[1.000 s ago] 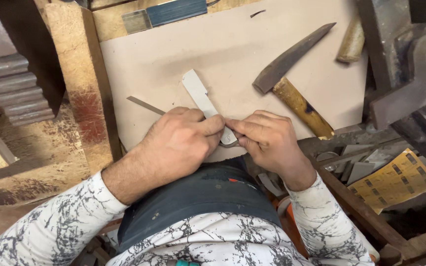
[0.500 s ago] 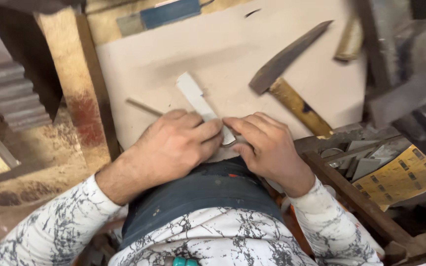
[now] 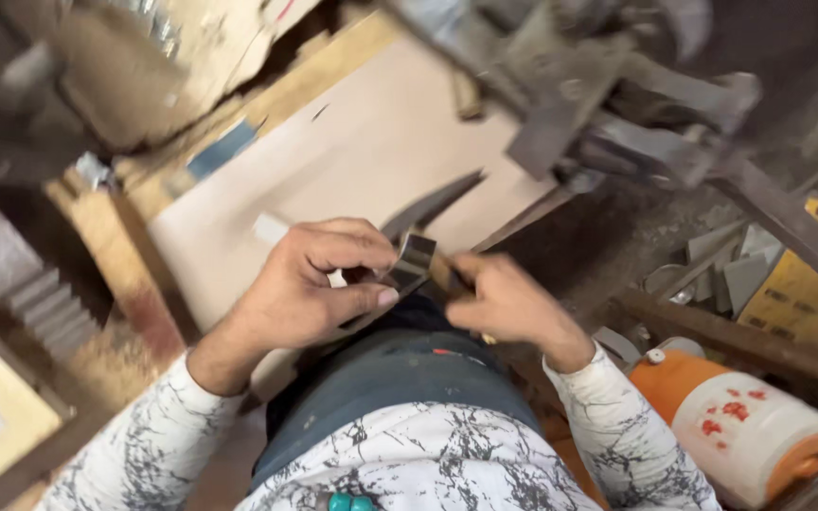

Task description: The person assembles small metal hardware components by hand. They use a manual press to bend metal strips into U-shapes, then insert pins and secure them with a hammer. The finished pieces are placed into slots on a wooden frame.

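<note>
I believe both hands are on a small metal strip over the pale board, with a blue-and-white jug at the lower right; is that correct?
Not quite: the head view shows the jug is orange and white. The rest stands: left hand and right hand both hold the metal strip over the pale board.

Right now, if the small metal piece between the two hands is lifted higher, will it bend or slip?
The small metal piece looks thin yet flat, with a grey sheen, so it probably stays stiff. Its smooth surface may be a little slippery, but the left hand pinches it and the right hand is at its other edge. It seems light for its size.
</note>
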